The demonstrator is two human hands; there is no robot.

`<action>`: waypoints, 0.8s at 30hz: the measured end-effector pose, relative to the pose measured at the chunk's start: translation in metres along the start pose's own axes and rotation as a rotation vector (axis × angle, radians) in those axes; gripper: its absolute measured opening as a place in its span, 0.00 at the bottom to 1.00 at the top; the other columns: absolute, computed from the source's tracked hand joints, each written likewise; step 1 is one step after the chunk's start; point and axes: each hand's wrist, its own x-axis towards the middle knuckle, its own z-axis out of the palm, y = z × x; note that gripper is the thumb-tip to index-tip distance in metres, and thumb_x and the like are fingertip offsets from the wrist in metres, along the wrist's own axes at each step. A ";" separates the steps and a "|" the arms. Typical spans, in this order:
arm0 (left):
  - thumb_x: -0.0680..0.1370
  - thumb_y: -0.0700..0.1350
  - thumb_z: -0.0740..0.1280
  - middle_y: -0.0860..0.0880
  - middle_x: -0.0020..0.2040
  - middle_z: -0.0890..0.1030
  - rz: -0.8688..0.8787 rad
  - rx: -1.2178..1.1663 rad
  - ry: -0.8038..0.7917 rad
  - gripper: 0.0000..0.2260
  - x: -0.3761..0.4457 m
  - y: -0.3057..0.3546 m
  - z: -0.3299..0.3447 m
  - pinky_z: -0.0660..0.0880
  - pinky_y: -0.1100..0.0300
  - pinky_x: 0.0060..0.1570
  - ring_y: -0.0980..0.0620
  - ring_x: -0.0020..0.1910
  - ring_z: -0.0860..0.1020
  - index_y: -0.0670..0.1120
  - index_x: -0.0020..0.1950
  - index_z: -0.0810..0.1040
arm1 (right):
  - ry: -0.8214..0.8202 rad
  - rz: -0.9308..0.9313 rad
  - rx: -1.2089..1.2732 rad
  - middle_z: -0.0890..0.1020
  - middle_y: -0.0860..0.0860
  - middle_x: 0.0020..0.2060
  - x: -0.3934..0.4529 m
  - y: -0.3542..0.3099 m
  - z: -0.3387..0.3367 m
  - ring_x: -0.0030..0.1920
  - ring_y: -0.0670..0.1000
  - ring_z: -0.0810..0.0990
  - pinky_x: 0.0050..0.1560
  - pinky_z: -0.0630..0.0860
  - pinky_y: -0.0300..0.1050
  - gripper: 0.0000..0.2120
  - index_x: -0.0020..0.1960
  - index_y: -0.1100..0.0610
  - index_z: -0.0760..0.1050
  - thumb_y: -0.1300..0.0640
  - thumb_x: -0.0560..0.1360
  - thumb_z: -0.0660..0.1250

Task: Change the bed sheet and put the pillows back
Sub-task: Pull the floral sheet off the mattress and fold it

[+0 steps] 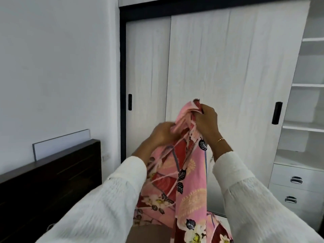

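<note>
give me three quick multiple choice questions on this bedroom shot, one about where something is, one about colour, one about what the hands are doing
1. Where does the dark headboard stand relative to the person?
A. to their left
B. to their right
C. behind the wardrobe doors

2. What is the main colour of the floral sheet?
A. blue
B. pink
C. green

3. What are the hands doing with the sheet?
A. both hang empty
B. only the left hand grips it
C. both grip it near its top

Answers:
1 A, the headboard sits at the lower left against the wall.
2 B, the cloth is pink with red patches, white flowers and dark leaves.
3 C, the left hand and right hand both curl round the bunched top, and the rest hangs down.
</note>
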 end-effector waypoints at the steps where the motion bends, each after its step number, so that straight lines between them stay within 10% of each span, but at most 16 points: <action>1: 0.77 0.50 0.64 0.44 0.53 0.81 -0.053 0.093 -0.071 0.12 -0.006 -0.008 0.008 0.73 0.58 0.50 0.46 0.48 0.79 0.44 0.55 0.78 | 0.043 0.012 0.023 0.75 0.53 0.35 0.002 -0.001 -0.002 0.36 0.51 0.70 0.31 0.64 0.38 0.09 0.40 0.60 0.74 0.68 0.73 0.57; 8: 0.80 0.46 0.58 0.42 0.62 0.77 -0.287 0.248 -0.380 0.14 -0.040 -0.088 0.048 0.69 0.57 0.59 0.44 0.60 0.74 0.42 0.62 0.75 | 0.689 0.146 0.397 0.77 0.51 0.42 0.019 0.006 -0.046 0.43 0.47 0.74 0.38 0.68 0.28 0.11 0.51 0.65 0.76 0.62 0.77 0.57; 13: 0.77 0.43 0.59 0.39 0.55 0.80 -0.292 -0.168 -0.032 0.14 -0.035 -0.071 0.056 0.75 0.61 0.52 0.43 0.55 0.78 0.38 0.56 0.79 | 0.242 0.329 0.044 0.81 0.58 0.42 0.024 0.033 -0.033 0.43 0.56 0.79 0.49 0.76 0.53 0.13 0.48 0.60 0.78 0.59 0.76 0.55; 17: 0.76 0.40 0.56 0.42 0.47 0.83 -0.337 -0.688 0.313 0.14 0.003 -0.001 0.031 0.78 0.54 0.49 0.47 0.45 0.81 0.39 0.52 0.81 | 0.054 0.280 0.225 0.78 0.51 0.33 0.006 0.035 -0.022 0.34 0.52 0.76 0.38 0.72 0.46 0.12 0.37 0.53 0.75 0.60 0.75 0.57; 21: 0.79 0.37 0.56 0.50 0.25 0.75 -0.136 -1.096 0.498 0.14 0.030 0.099 -0.041 0.69 0.64 0.25 0.53 0.26 0.74 0.43 0.35 0.73 | -0.228 0.111 0.365 0.82 0.52 0.39 -0.004 0.010 -0.025 0.37 0.48 0.80 0.41 0.77 0.44 0.10 0.45 0.52 0.78 0.64 0.76 0.61; 24: 0.76 0.37 0.58 0.51 0.27 0.71 0.088 -0.950 0.583 0.13 0.037 0.136 -0.082 0.64 0.66 0.25 0.53 0.27 0.69 0.46 0.32 0.70 | -0.460 0.130 0.592 0.82 0.56 0.44 -0.007 -0.009 -0.031 0.42 0.52 0.82 0.47 0.80 0.46 0.06 0.50 0.58 0.77 0.63 0.78 0.61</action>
